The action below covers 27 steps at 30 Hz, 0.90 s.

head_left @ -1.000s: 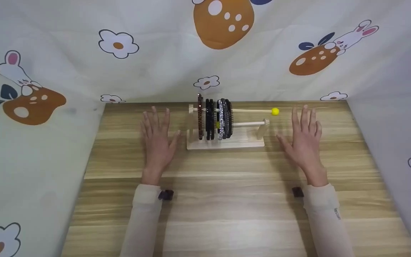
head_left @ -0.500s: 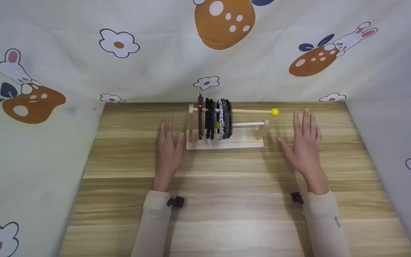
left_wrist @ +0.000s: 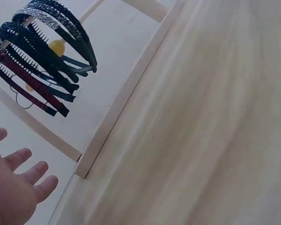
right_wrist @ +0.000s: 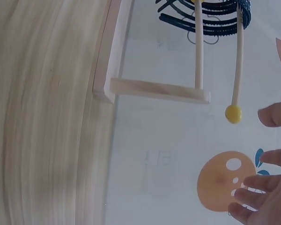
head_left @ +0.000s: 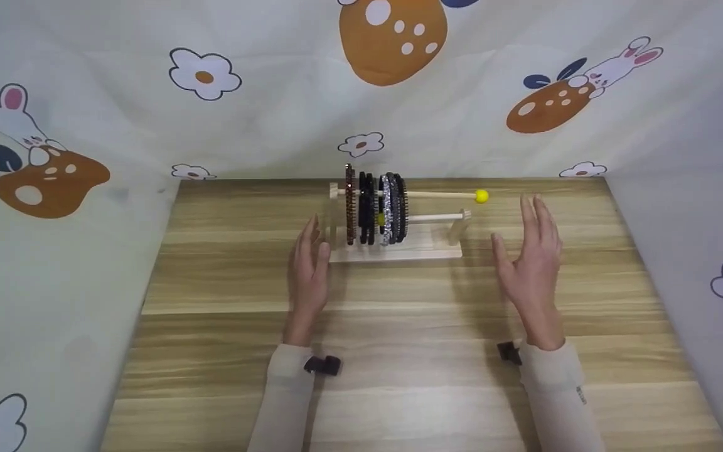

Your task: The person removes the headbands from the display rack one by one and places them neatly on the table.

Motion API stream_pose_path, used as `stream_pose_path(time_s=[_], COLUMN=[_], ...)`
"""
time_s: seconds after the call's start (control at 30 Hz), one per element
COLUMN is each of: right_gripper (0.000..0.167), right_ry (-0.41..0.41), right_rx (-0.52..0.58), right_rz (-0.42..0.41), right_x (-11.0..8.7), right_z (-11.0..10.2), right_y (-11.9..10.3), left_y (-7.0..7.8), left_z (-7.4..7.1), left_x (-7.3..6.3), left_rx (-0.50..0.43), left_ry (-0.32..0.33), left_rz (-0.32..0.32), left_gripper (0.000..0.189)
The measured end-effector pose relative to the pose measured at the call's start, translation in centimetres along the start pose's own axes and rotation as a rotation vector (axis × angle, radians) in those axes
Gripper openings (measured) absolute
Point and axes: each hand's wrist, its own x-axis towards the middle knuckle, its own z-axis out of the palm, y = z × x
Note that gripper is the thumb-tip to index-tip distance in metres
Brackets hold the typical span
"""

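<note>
A pale wooden stand (head_left: 424,248) with two horizontal rods holds several toothed headbands (head_left: 393,207): brown-red, black and silver glitter ones. A yellow ball (head_left: 481,196) caps the right end of the back rod; another yellow ball (left_wrist: 57,47) shows among the headbands in the left wrist view. My left hand (head_left: 311,273) is close beside the stand's left end, thumb near the corner of its base, holding nothing. My right hand (head_left: 532,263) hovers apart from the stand's right end, fingers extended, thumb spread toward the stand, also holding nothing.
The stand is on a wood-grain table (head_left: 393,376), near its back edge. A pale cloth (head_left: 286,119) printed with flowers, rabbits and brown fruit hangs behind and along both sides. A dark wrist camera (head_left: 324,365) sticks out from the left sleeve.
My left hand has moved right to the stand's left end and turned its palm inward. The right hand has turned inward too, with little shift. The stand and headbands stay in place.
</note>
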Motion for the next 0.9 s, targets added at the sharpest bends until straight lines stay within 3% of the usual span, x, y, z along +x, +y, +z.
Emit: stream_pose_path(time_s=[0.27,0.53,0.9], right_gripper=[0.062,0.058,0.050], right_ry=[0.101,0.090,0.106], right_rx=[0.092,0.123,0.235], right_rz=[0.027,0.006,-0.017], right_x=[-0.2,0.2,1.5], right_z=[0.2,0.7,1.8], right_y=[-0.8,-2.2,-5.2], left_y=[-0.6,-1.1,-0.9], left_z=[1.2,2.3,3.1], left_x=[-0.6,-0.8,-1.0], left_rx=[-0.039,-0.074,-0.025], left_ry=[-0.032,0.001,0.049], left_rz=[0.007,0.013,-0.041], left_gripper=[0.058,0.056,0.065])
